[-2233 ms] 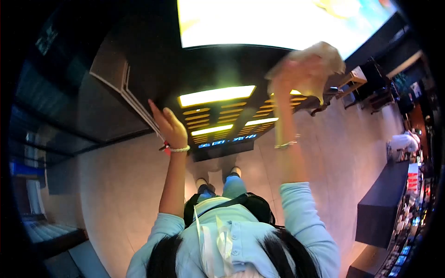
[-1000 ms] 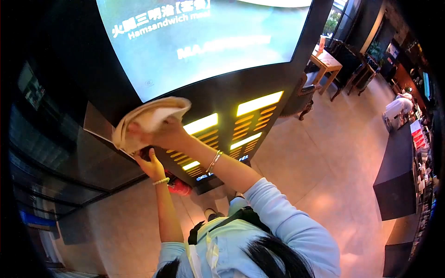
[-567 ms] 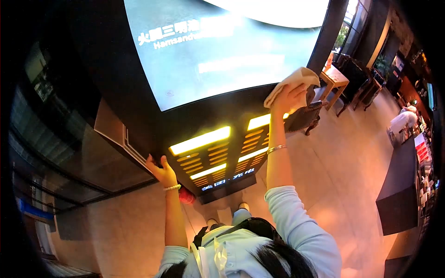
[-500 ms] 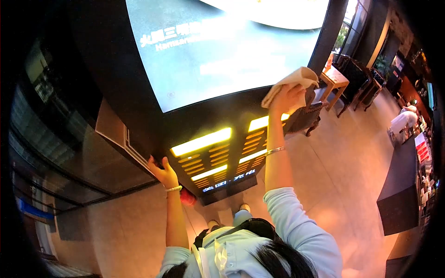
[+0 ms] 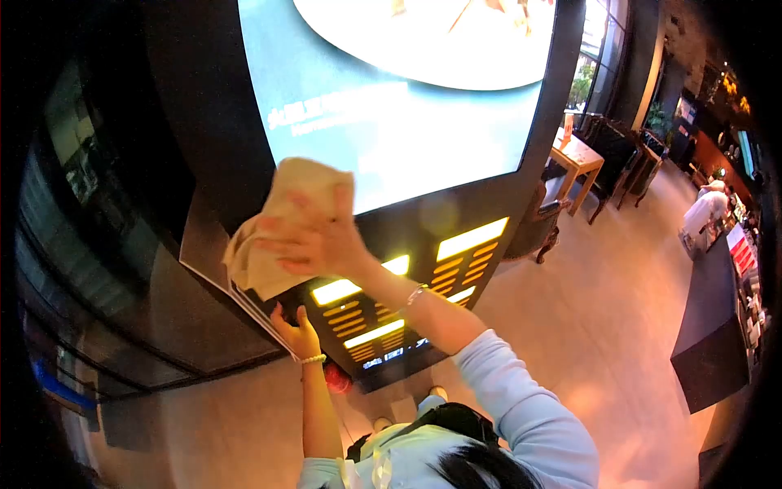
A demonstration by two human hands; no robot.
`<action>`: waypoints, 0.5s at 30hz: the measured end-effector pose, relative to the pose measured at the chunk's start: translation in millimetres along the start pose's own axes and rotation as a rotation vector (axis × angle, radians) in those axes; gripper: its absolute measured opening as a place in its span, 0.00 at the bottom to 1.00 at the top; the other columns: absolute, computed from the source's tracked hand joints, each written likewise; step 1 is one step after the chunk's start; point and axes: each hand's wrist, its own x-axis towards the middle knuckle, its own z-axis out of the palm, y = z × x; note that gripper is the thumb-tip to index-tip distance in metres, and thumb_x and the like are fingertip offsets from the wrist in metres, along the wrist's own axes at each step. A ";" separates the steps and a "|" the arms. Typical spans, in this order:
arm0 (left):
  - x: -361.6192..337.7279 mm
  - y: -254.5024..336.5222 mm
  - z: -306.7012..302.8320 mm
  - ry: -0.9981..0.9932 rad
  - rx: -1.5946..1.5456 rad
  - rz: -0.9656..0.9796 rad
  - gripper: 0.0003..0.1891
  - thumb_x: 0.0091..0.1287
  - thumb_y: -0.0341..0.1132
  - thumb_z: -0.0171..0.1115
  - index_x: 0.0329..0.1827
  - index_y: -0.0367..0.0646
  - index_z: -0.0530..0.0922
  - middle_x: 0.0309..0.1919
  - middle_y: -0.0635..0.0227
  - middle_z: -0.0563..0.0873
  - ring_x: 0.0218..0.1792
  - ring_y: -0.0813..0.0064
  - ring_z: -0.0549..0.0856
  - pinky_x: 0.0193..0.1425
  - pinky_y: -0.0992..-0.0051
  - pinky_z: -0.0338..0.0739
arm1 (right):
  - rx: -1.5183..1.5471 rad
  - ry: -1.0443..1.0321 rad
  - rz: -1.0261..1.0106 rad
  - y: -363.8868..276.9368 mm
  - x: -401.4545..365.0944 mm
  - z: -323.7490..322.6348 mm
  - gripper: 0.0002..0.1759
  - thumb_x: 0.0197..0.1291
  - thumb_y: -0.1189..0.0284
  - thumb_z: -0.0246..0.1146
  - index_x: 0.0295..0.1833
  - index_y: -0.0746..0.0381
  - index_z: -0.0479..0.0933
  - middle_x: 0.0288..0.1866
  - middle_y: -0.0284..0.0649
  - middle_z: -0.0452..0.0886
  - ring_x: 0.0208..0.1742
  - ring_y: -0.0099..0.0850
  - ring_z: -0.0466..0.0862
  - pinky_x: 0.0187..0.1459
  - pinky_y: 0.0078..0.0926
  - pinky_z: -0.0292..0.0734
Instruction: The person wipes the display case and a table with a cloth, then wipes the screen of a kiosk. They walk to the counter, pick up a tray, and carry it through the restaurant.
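A tan cloth (image 5: 301,191) lies pressed under my right hand (image 5: 314,240) at the lower left corner of a large bright screen (image 5: 440,138). The fingers of that hand are spread over the cloth. Lower down, my left hand (image 5: 298,330) is at the left edge of the black cabinet (image 5: 411,216), its thumb and fingers apart. Below the screen, the cabinet front has yellow lit panels (image 5: 472,238) and rows of slots. Part of the left panel is hidden by my right arm.
A small wooden table (image 5: 578,153) and dark chairs (image 5: 612,155) stand at the right. Farther right are a dark counter (image 5: 709,326) and a person in white (image 5: 705,213). Dark glass (image 5: 98,220) runs along the left. Something red (image 5: 336,378) is beside the cabinet's base.
My right hand has moved left with the cloth, from the screen's lower right corner to its lower left. My left hand has shifted slightly down in the view. The view has shifted a little.
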 end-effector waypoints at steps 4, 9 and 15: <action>1.2 7.4 -1.1 -0.022 -0.077 -0.063 0.24 0.55 0.39 0.59 0.49 0.34 0.64 0.44 0.58 0.70 0.46 0.63 0.69 0.53 0.70 0.61 | 0.012 -0.151 0.335 90.5 -9.1 -23.2 0.28 0.38 0.48 0.57 0.49 0.44 0.71 0.56 0.36 0.64 0.61 0.48 0.54 0.53 0.64 0.42; 0.9 9.9 -0.4 0.009 -0.056 -0.018 0.22 0.55 0.35 0.59 0.48 0.33 0.63 0.43 0.58 0.69 0.46 0.63 0.68 0.54 0.71 0.59 | -0.281 0.122 1.003 181.9 -3.4 -35.1 0.31 0.54 0.50 0.40 0.62 0.53 0.52 0.65 0.39 0.49 0.64 0.50 0.49 0.56 0.56 0.42; -1.0 2.6 0.6 -0.052 -0.054 -0.052 0.24 0.56 0.35 0.57 0.52 0.34 0.60 0.48 0.56 0.67 0.52 0.61 0.65 0.59 0.69 0.55 | -0.302 0.379 1.034 140.3 42.2 18.2 0.31 0.56 0.54 0.41 0.63 0.57 0.49 0.64 0.41 0.51 0.58 0.52 0.55 0.56 0.53 0.46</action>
